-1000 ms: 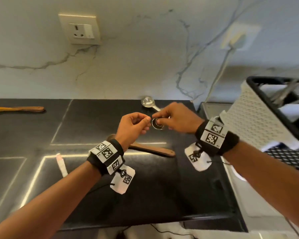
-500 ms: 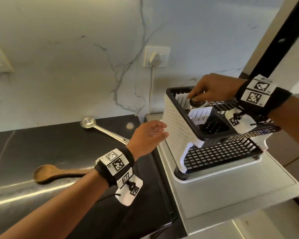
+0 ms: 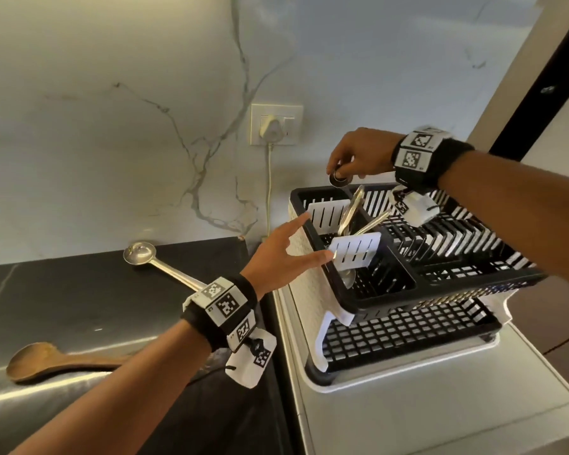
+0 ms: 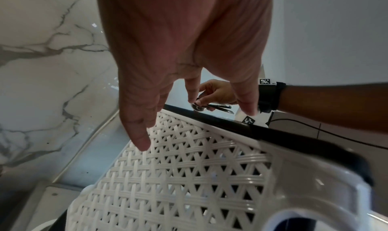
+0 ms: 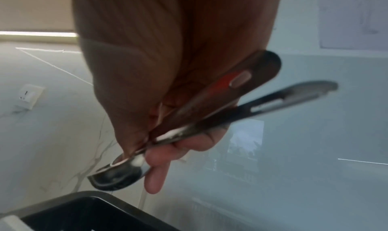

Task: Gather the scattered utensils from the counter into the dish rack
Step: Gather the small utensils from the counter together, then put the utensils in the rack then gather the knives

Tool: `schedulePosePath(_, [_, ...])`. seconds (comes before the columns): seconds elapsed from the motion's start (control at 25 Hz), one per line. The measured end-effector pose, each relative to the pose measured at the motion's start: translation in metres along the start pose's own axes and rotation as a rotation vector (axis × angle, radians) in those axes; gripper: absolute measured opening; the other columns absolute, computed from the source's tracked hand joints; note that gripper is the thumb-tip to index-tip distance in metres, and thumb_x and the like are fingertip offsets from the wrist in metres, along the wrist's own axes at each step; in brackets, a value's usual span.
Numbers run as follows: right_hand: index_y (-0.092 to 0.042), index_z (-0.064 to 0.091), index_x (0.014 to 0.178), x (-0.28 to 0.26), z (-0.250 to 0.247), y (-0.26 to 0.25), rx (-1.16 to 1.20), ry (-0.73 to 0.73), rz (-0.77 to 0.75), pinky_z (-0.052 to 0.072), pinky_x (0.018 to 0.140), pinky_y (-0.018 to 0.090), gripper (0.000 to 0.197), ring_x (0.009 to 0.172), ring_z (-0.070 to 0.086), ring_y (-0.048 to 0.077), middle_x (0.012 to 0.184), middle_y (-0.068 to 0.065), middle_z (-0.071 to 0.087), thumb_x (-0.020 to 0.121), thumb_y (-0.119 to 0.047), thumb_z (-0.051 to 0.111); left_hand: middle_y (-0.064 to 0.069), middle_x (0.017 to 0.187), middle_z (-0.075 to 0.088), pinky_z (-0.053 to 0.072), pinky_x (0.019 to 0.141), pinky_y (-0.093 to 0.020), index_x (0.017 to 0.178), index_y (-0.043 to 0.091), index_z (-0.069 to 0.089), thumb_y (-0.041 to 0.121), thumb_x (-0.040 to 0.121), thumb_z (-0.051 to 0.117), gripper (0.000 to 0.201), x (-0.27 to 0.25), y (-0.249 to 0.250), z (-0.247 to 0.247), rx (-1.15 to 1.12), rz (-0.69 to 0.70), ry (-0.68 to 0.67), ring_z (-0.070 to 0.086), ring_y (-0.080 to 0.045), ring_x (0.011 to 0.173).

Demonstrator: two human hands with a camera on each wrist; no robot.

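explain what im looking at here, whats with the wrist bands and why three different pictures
No machine: a person wears a head camera and a camera on each marker-tagged wrist band. The head view shows both hands at a black-and-white plastic dish rack. The left hand is open beside the rack, holding nothing. The right hand pinches small steel measuring spoons above the rack's back corner; its wrist view shows them close up. On the black counter lie a long-handled steel ladle and a wooden spoon.

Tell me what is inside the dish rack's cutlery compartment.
The cutlery compartment of the dish rack holds metal utensils leaning upright between white slotted dividers. Their lower ends are hidden, so the count is unclear.
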State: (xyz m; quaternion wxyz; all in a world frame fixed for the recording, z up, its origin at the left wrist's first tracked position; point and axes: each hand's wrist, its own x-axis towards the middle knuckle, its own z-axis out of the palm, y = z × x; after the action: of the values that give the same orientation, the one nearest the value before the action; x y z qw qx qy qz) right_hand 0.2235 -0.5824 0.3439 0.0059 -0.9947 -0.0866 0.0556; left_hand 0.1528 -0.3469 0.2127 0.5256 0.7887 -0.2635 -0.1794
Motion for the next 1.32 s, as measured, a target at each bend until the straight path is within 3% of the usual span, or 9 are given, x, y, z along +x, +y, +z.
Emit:
schedulePosePath(0.16, [-0.023, 0.063, 0.098, 0.042, 0.014, -0.003, -0.093, -0.113, 0.001, 0.056, 0.083, 0.037, 0.014, 0.069, 0.07, 0.013, 0.088, -0.004, 0.076, 0.088, -0.032, 0.069, 0.003, 0.162, 0.022, 0.032, 0.113, -0.038, 0.152, 0.04, 0.024, 0.048, 0.075, 0.079, 0.094, 0.015, -0.013, 0.002, 0.008, -0.049, -0.049, 0.029, -0.024, 0.146])
schedulePosePath(0.36, [-0.028, 0.064, 0.09, 0.065, 0.037, -0.004, -0.219, -0.289, -0.08, 0.059, 0.082, 0.037, 0.009, 0.068, 0.072, 0.015, 0.081, -0.003, 0.076, 0.085, -0.03, 0.072, -0.001, 0.162, 0.019, 0.035, 0.113, -0.04, 0.149, 0.042, 0.022, 0.036, 0.077, 0.081, 0.093, 0.018, -0.02, 0.009, -0.161, -0.069, -0.086, 0.029, -0.028, 0.145])
schedulePosePath(0.48, [-0.027, 0.071, 0.097, 0.071, 0.045, -0.009, -0.314, -0.323, -0.166, 0.057, 0.083, 0.035, 0.01, 0.082, 0.069, 0.017, 0.095, -0.005, 0.073, 0.089, -0.024, 0.067, 0.0, 0.162, 0.016, 0.034, 0.112, -0.039, 0.147, 0.045, 0.021, 0.035, 0.078, 0.08, 0.091, 0.022, -0.021, 0.009, -0.178, -0.074, -0.112, 0.027, -0.03, 0.146])
schedulePosePath(0.6, [-0.026, 0.073, 0.108, 0.072, 0.049, -0.01, -0.327, -0.377, -0.215, 0.052, 0.08, 0.026, 0.019, 0.086, 0.067, 0.015, 0.098, -0.007, 0.071, 0.092, -0.028, 0.065, 0.004, 0.163, 0.011, 0.032, 0.107, -0.035, 0.148, 0.05, 0.019, 0.039, 0.079, 0.078, 0.092, 0.026, -0.022, 0.009, -0.13, -0.073, -0.147, 0.025, -0.03, 0.146])
schedulePosePath(0.76, [-0.025, 0.072, 0.117, 0.075, 0.053, -0.007, -0.329, -0.449, -0.224, 0.055, 0.091, 0.034, 0.025, 0.092, 0.07, 0.019, 0.104, -0.001, 0.075, 0.094, -0.027, 0.062, 0.003, 0.163, 0.012, 0.033, 0.111, -0.04, 0.149, 0.047, 0.02, 0.039, 0.079, 0.078, 0.092, 0.029, -0.021, 0.007, -0.098, -0.067, -0.147, 0.027, -0.032, 0.146])
schedulePosePath(0.84, [-0.027, 0.07, 0.121, 0.074, 0.049, -0.006, -0.287, -0.473, -0.199, 0.053, 0.093, 0.032, 0.029, 0.095, 0.07, 0.017, 0.108, -0.004, 0.075, 0.093, -0.024, 0.064, 0.002, 0.163, 0.012, 0.033, 0.112, -0.04, 0.149, 0.046, 0.02, 0.038, 0.079, 0.078, 0.091, 0.029, -0.021, 0.008, -0.092, -0.062, -0.146, 0.027, -0.031, 0.145])
schedulePosePath(1.04, [-0.041, 0.073, 0.108, 0.076, 0.043, 0.001, -0.207, -0.462, -0.079, 0.058, 0.09, 0.037, 0.025, 0.085, 0.072, 0.011, 0.097, -0.009, 0.076, 0.09, -0.025, 0.066, 0.003, 0.164, 0.011, 0.035, 0.107, -0.036, 0.148, 0.047, 0.02, 0.04, 0.078, 0.078, 0.091, 0.03, -0.022, 0.008, -0.093, -0.055, -0.15, 0.028, -0.031, 0.145])
schedulePosePath(1.2, [-0.033, 0.068, 0.119, 0.073, 0.02, -0.016, -0.228, -0.378, -0.033, 0.042, 0.106, 0.041, 0.027, 0.097, 0.069, 0.011, 0.1, -0.009, 0.075, 0.094, -0.036, 0.062, 0.002, 0.164, 0.012, 0.034, 0.109, -0.039, 0.15, 0.044, 0.02, 0.04, 0.079, 0.078, 0.092, 0.03, -0.021, 0.008, -0.098, -0.045, -0.155, 0.028, -0.032, 0.145])
schedulePosePath(1.32, [-0.027, 0.064, 0.126, 0.072, -0.004, -0.05, -0.176, -0.305, -0.078, 0.042, 0.108, 0.043, 0.031, 0.096, 0.067, 0.01, 0.087, -0.014, 0.069, 0.096, -0.037, 0.059, -0.001, 0.163, 0.017, 0.035, 0.109, -0.035, 0.153, 0.038, 0.017, 0.038, 0.084, 0.073, 0.089, 0.022, -0.017, 0.008, -0.067, -0.002, -0.143, 0.03, -0.028, 0.145])
